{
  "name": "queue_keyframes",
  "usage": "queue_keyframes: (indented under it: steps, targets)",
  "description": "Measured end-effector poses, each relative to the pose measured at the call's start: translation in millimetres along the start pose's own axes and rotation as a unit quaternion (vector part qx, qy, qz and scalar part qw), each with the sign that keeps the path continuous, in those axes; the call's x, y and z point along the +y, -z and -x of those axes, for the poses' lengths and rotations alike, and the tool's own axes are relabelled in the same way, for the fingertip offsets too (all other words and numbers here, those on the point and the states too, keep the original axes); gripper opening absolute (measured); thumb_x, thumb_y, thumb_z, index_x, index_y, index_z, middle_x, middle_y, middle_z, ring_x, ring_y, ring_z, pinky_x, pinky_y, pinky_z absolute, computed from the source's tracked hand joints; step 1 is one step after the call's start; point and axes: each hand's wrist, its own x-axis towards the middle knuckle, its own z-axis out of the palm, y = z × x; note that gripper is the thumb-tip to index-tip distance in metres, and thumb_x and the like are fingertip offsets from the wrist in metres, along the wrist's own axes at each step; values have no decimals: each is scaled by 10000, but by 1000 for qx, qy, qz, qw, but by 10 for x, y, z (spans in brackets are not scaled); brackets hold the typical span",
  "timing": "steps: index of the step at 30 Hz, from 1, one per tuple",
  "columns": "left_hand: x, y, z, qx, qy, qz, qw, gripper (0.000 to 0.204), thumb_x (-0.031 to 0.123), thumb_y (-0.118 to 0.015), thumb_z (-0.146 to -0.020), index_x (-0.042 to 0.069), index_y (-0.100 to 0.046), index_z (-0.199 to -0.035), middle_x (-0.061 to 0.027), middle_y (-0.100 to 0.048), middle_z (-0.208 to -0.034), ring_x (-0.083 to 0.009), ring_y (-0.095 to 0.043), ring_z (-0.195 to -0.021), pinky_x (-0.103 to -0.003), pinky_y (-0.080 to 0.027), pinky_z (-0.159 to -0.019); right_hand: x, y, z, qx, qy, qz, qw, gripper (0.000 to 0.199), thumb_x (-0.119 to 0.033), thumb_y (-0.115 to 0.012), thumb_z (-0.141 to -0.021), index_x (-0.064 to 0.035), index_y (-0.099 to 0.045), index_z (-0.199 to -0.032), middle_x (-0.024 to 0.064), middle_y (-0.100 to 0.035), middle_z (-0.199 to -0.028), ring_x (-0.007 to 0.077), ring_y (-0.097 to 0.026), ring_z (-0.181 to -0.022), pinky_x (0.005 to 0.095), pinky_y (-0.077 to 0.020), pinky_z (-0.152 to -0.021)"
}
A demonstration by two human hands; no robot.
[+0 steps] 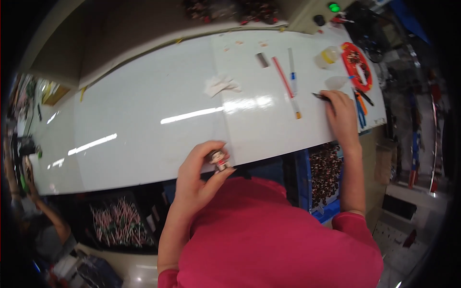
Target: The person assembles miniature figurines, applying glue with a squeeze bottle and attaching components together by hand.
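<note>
In front of my chest, my left hand (192, 180) grips a small painted figurine (221, 161) between thumb and fingers. The figurine has a dark top, a pale face and a bit of red on its body. Farther right, my right hand (343, 113) rests over the white tabletop (144, 96) with its fingers closed on a slim, dark, pointed tool (321, 97). Its tip points left; my fingers hide the rest, so its exact kind does not show. Just right of that hand lie hand tools with blue and orange handles (361, 108).
A red tray (369, 81) of small dark parts and a yellow-banded jar (328, 57) stand at far right. A red stick (282, 76), a pen-like tool (293, 74) and crumpled tissue (222, 86) lie mid-table. Below the edge sits a blue bin (304, 192). Another person's arm (53, 216) is at left.
</note>
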Motion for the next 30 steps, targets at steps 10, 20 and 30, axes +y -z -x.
queue_keyframes:
  steps: [10,20,30]
  targets:
    - [30,8,-25,-15,-47,-5,999,424,69,-711,-761,65,-525,-1142,-86,-575,-1011,-195,-585,-889,-282,-473,-792,-433,132,-11,22,-6,-223,975,206,23,-505,-867,10,-546,-1068,114,-546,-964,215,-570,-907,286,-451,-783]
    - [3,14,-10,-5,-63,-15,998,434,86,-717,-760,58,-519,-1145,-94,-574,-1027,-209,-593,-875,-295,-483,-755,-1488,-12,-158,-184,203,-316,908,125,-138,-606,-833,-76,-543,-921,74,-550,-743,283,-559,-660,382,-436,-571]
    - [19,14,-12,-2,-61,-18,998,429,94,-719,-760,58,-521,-1139,-98,-578,-1023,-216,-596,-872,-294,-488,-743,-1558,-107,-187,-175,212,-268,923,190,-242,-625,-824,-80,-527,-813,67,-525,-707,266,-540,-623,370,-428,-558]
